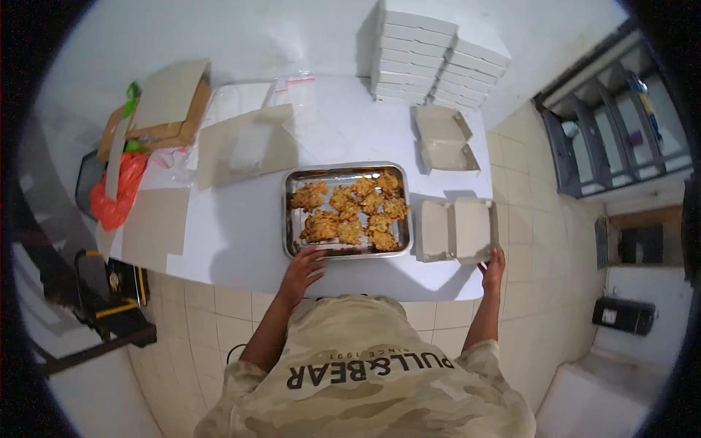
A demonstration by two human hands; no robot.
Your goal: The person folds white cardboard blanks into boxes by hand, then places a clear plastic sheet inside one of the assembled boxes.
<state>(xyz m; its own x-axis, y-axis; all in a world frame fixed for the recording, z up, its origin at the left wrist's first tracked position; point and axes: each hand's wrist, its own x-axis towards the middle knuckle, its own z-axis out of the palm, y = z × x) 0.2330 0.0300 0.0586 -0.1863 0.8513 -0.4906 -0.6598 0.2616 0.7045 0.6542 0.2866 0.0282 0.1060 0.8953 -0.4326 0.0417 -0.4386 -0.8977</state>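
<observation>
Lumpy fritters [349, 210] in shiny metal tray [336, 177]

Left grip [301, 275] released beside it; right grip [493, 269] pinching cardboard box [472, 228].

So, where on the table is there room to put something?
Bare patches: left of the metal tray, up to the cardboard sheets; and behind the tray, left of the stacked boxes. Crowded: right of the tray, with two open boxes, and the far left, with a red bag.

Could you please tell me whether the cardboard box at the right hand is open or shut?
Open: the cardboard box at the right hand has its two halves spread side by side, both insides showing.
</observation>
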